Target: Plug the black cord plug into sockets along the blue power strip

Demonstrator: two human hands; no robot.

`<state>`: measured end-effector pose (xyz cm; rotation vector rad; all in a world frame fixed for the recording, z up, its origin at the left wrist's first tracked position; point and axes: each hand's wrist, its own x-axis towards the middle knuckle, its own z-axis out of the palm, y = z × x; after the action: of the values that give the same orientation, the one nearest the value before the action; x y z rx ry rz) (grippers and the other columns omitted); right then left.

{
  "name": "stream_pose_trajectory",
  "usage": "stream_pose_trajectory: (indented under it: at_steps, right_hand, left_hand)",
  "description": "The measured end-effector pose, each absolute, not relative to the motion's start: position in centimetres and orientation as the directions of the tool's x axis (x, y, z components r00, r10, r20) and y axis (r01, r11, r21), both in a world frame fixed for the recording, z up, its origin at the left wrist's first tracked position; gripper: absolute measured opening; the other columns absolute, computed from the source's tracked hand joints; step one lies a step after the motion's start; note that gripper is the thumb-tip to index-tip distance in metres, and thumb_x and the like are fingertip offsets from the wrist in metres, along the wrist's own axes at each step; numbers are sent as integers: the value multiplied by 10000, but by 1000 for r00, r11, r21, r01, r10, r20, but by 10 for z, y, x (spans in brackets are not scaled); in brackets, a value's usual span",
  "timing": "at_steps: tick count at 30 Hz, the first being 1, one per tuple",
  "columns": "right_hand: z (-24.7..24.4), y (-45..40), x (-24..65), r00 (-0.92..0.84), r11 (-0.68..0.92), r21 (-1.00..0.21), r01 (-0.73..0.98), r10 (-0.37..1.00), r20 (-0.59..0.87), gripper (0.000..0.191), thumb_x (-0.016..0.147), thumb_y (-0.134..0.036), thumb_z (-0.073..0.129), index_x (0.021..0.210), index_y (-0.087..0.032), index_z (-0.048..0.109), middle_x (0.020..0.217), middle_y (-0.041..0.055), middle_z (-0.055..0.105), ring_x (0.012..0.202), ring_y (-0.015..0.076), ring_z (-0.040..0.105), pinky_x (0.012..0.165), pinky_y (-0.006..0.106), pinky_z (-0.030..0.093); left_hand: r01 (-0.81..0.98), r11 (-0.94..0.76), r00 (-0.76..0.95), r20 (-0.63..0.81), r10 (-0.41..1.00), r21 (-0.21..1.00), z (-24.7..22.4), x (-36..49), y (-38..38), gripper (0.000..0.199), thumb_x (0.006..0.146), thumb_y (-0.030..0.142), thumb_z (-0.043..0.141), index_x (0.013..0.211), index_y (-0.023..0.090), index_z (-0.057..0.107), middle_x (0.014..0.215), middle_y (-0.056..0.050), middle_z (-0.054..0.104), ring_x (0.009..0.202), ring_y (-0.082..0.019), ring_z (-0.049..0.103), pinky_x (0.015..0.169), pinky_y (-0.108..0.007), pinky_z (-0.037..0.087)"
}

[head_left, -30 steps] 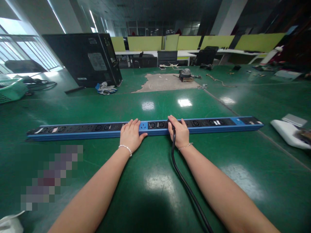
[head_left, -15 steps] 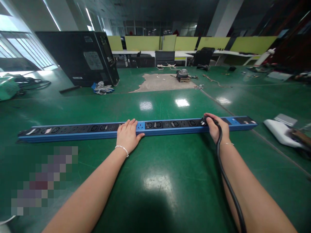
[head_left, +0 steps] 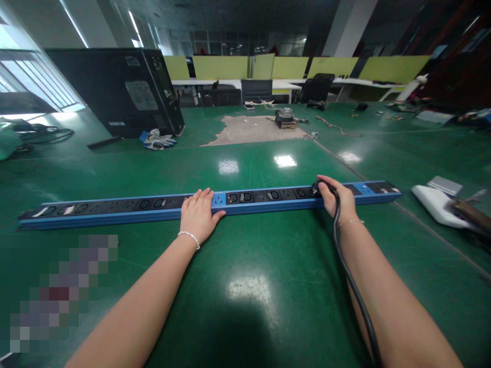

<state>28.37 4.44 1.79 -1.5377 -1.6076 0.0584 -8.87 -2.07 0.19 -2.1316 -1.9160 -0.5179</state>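
Observation:
A long blue and black power strip (head_left: 261,208) lies across the green table (head_left: 245,250). My left hand (head_left: 198,214) rests on its middle, just left of a blue socket (head_left: 219,200), with the thumb along the front edge; the hand seems to grip the strip's body. Over the right part of the strip, my right hand (head_left: 337,198) pinches a black plug (head_left: 316,188) at the sockets. The plug's black cable (head_left: 355,289) runs down along my right forearm. Whether the plug's pins are in a socket is hidden.
A black computer case (head_left: 126,92) stands at the back left, with gloves (head_left: 157,139) beside it. A small device (head_left: 284,117) sits on a bare patch at the back. On the right lies a white object (head_left: 437,204); a blurred patch covers the lower left.
The whole view has shifted slightly, moving the scene a little leftward. The plug in my right hand now sits lower and closer against the strip. My left hand stays on the strip.

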Motion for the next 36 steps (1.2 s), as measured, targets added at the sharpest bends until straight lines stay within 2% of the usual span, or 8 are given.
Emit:
stream_pose_trajectory:
  at_steps: [5, 10, 15, 24, 30, 36]
  right_hand:
    - [16, 41, 285, 81, 221, -509, 832, 859, 505, 368, 816, -386, 489, 1055, -199, 696, 892, 84, 719, 808, 253, 664, 754, 377, 518]
    - [11, 31, 281, 1, 286, -444, 850, 840, 543, 369, 844, -346, 470, 1145, -228, 648, 1155, 79, 654, 1027, 264, 624, 917, 435, 467]
    - [6, 29, 277, 20, 302, -448, 841, 811, 585, 350, 847, -325, 466, 1135, -232, 642, 1180, 74, 641, 1105, 255, 585, 1019, 488, 371]
    - [1, 31, 276, 107, 248, -489, 837, 801, 590, 371, 829, -362, 476, 1142, -239, 633, 1121, 64, 671, 1048, 245, 606, 1012, 468, 372]
    - [-3, 35, 276, 99, 272, -477, 836, 779, 620, 404, 828, -377, 459, 1179, -238, 601, 1106, 60, 675, 1025, 235, 605, 982, 444, 403]
    - [-1, 31, 274, 96, 240, -436, 867, 779, 620, 422, 833, -383, 454, 1178, -197, 612, 1080, 100, 677, 968, 250, 625, 938, 446, 441]
  left_hand:
    - [989, -125, 84, 399, 913, 76, 1, -89, -21, 590, 836, 483, 493, 1321, 153, 432, 1394, -128, 463, 1313, -292, 363, 1066, -452, 249]
    - [990, -122, 83, 396, 915, 75, 2, -89, -21, 589, 839, 477, 488, 1324, 148, 429, 1392, -139, 462, 1320, -293, 355, 1064, -451, 249]
    - [989, -130, 91, 390, 916, 74, 3, -88, -21, 586, 839, 478, 490, 1316, 143, 436, 1388, -144, 466, 1317, -293, 359, 1066, -449, 251]
    - [990, -125, 89, 402, 911, 64, 2, -89, -20, 582, 843, 481, 490, 1310, 136, 442, 1390, -135, 466, 1312, -293, 364, 1066, -446, 249]
    - [989, -129, 89, 395, 914, 75, 1, -90, -20, 603, 833, 484, 499, 1321, 137, 434, 1388, -147, 465, 1311, -300, 364, 1060, -455, 255]
    - [992, -120, 93, 403, 910, 44, 1, -90, -20, 589, 840, 483, 494, 1313, 136, 441, 1385, -140, 471, 1307, -293, 372, 1058, -450, 264]
